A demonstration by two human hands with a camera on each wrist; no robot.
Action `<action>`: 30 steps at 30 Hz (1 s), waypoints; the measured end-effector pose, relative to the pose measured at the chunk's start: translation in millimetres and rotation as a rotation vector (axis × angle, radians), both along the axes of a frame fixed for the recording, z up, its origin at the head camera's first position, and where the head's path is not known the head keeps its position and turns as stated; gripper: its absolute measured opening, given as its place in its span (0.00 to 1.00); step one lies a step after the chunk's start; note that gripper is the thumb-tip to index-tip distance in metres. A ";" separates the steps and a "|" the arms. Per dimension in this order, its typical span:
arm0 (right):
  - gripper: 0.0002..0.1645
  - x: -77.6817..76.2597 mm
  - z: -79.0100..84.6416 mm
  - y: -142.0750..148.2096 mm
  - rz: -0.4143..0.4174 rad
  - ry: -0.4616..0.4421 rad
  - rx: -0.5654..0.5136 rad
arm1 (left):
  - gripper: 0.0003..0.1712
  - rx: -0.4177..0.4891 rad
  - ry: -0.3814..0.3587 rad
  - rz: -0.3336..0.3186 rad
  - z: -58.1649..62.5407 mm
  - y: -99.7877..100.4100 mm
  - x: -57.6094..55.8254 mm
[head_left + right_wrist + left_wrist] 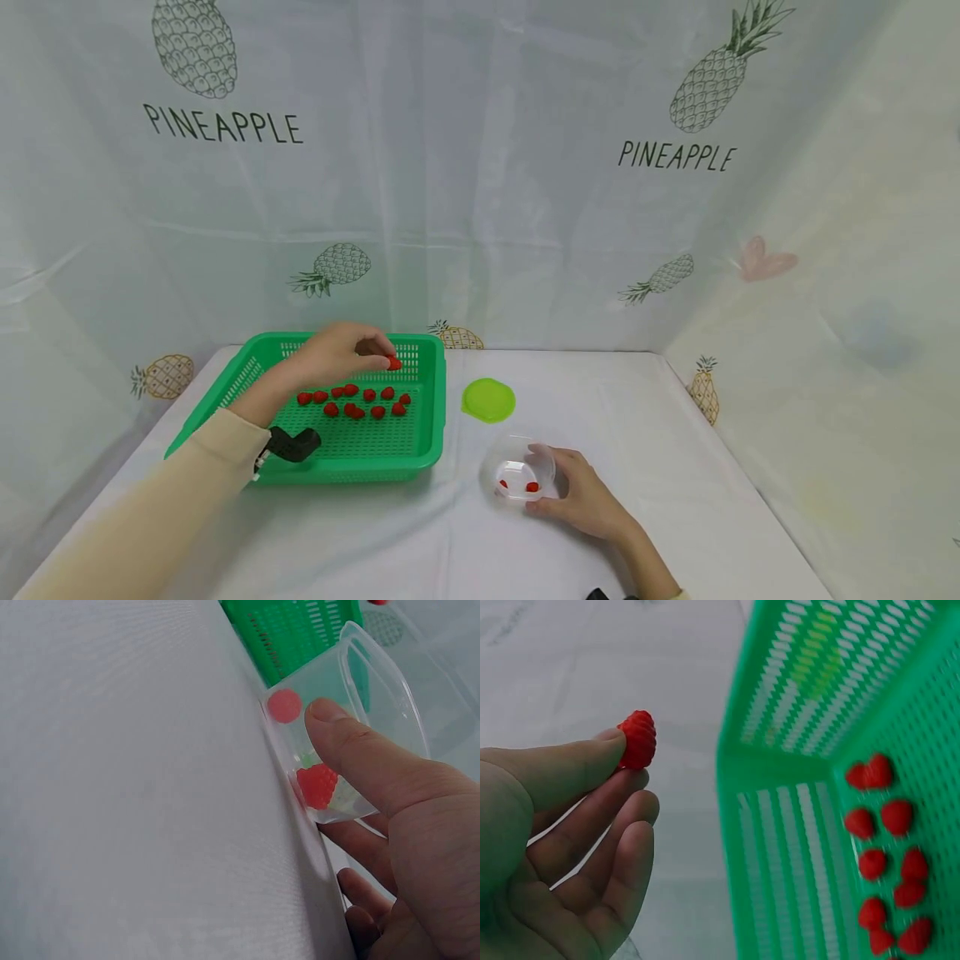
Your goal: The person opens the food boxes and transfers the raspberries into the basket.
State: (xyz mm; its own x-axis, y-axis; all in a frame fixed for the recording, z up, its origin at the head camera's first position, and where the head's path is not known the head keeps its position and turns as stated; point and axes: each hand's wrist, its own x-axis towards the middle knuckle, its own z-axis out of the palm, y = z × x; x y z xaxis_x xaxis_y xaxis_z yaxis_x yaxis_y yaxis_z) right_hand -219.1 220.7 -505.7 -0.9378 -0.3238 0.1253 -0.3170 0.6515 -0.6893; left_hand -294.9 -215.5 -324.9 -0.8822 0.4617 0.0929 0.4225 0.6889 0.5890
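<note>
Between thumb and forefinger, my left hand (339,354) pinches a red raspberry (638,740), held up over the back of a green plastic basket (433,400). Several more raspberries (897,817) lie scattered on the basket's slotted floor. To the right, my right hand (585,493) grips the side of a round clear plastic cup (517,450), its thumb on the near side and fingers behind. The cup stands on the white-covered table, and two raspberries (317,786) rest at its bottom.
A bright green round lid (488,400) lies flat on the table (600,400), right of the basket and behind the cup. A white curtain (480,167) printed with pineapples hangs along the back and sides of the table.
</note>
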 end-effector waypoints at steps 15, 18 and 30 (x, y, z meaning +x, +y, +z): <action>0.51 0.0 -0.1 -0.7 -0.015 -0.036 -0.008 | 0.08 -0.101 0.029 0.046 -16.0 -70.4 -16.6; 0.51 0.3 1.0 -1.1 -0.020 -0.042 -0.014 | 0.07 -0.146 0.046 0.031 -21.2 -83.2 -18.8; 0.51 0.3 0.8 -1.4 -0.026 -0.062 -0.019 | 0.06 -0.265 -0.045 -0.004 -40.0 -107.0 -30.2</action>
